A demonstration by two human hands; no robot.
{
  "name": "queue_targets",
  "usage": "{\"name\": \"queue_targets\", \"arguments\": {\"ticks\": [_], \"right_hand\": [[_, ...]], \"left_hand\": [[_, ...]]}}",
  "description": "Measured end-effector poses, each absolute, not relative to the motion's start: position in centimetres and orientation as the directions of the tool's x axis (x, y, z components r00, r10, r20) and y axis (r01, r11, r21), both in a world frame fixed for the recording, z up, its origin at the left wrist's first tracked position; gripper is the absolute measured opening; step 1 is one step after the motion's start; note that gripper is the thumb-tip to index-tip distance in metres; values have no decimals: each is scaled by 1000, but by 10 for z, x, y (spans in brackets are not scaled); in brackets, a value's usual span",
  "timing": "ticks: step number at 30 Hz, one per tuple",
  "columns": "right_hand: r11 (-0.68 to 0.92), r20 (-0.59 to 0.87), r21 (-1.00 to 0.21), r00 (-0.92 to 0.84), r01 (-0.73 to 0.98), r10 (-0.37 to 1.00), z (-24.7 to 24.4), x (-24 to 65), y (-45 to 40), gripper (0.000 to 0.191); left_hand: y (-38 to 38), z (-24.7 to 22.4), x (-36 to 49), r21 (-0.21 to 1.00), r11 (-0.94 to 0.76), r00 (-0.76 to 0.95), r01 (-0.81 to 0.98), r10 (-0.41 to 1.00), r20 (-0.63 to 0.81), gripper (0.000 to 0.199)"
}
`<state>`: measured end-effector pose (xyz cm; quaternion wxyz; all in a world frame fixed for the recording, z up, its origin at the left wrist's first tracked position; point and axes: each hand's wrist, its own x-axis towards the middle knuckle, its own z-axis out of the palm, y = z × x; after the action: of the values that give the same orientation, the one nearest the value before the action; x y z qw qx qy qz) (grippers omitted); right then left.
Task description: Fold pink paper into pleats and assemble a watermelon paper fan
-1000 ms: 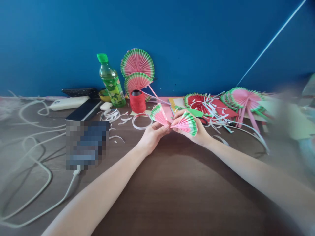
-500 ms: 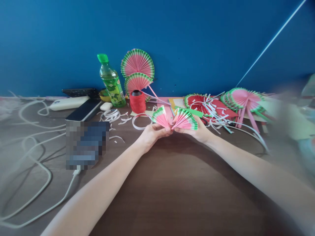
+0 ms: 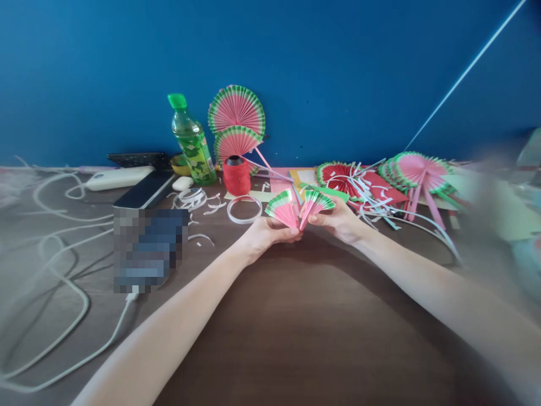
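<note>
A pleated paper fan [image 3: 284, 210], pink with a green and white rim, is held in both hands above the brown table. It spreads in two wedges that meet at a low point between my hands. My left hand [image 3: 268, 234] pinches the fan at its bottom joint, thumb across the pink folds. The fingers of my right hand [image 3: 333, 220] are closed on the right wedge, thumb in front of the folds and other fingers partly hidden behind. Beyond the hands lie a pink paper strip [image 3: 282, 176] and a green strip [image 3: 340, 194].
Behind stand a red thread spool [image 3: 236, 176], a green drink bottle [image 3: 192, 146] and finished watermelon fans [image 3: 236, 110]. White paper scraps [image 3: 367, 189] and stacked fans [image 3: 418, 169] lie right. A tape ring [image 3: 244, 210], a pixelated device [image 3: 152, 248] and white cables [image 3: 87, 299] lie left.
The right wedge has narrowed and tipped more upright, and the left one has shifted slightly right and down. My left hand has moved a little right; both hands keep hold.
</note>
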<state>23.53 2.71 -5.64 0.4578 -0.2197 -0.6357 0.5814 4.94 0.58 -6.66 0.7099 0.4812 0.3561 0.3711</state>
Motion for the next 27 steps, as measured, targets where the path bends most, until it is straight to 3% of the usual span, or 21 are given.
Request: {"name": "queue_targets", "arguments": {"ticks": [7, 12, 17, 27], "right_hand": [[221, 301, -950, -450, -223, 840, -59, 232, 26, 23], [444, 428, -895, -362, -42, 828, -50, 233, 26, 23], [595, 492, -783, -404, 181, 771, -41, 236, 22, 29], [651, 492, -746, -539, 144, 684, -43, 235, 19, 18]], "left_hand": [[6, -67, 49, 940, 281, 488, -193, 859, -156, 27], [6, -65, 53, 816, 387, 422, -430, 885, -197, 10], [9, -66, 53, 746, 432, 415, -506, 881, -228, 3], [12, -68, 49, 743, 369, 373, -558, 912, -173, 8]]}}
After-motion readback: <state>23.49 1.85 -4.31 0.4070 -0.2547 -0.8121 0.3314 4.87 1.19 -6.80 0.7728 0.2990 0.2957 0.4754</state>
